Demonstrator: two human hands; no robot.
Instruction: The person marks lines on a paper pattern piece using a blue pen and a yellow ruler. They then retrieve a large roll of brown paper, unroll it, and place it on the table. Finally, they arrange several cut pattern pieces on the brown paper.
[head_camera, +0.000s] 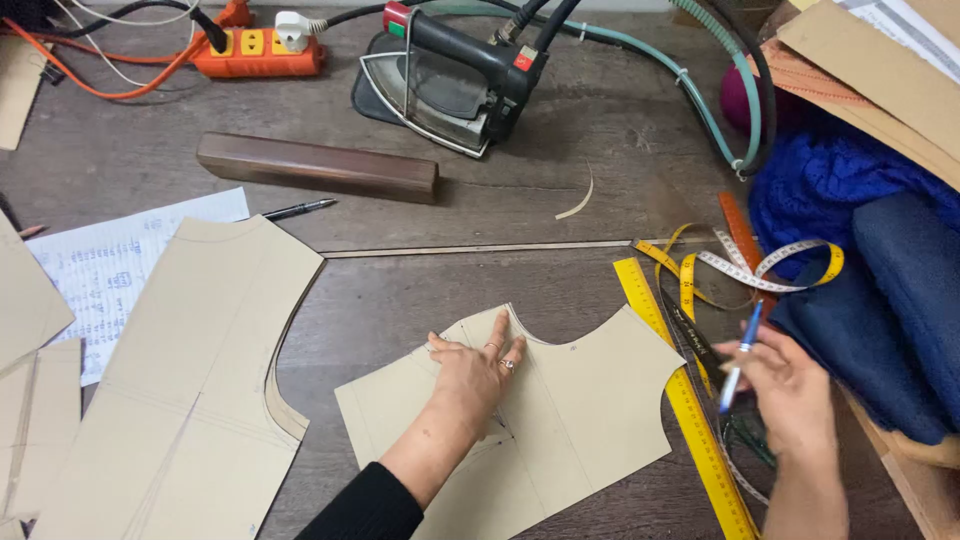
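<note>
- Pressing flat, my left hand (477, 372) lies open with fingers spread on the tan paper pattern piece (580, 410), gripping nothing.
- I see the pattern piece at the table's (560, 200) near middle, its long axis running lower left to upper right, curved neckline pointing away from me.
- My right hand (790, 385) pinches a blue pen (741, 355), tip down and tilted, beside the yellow ruler (685, 400).
- The frame cuts off the pattern's lower edge; its pencil lines are faint.
</note>
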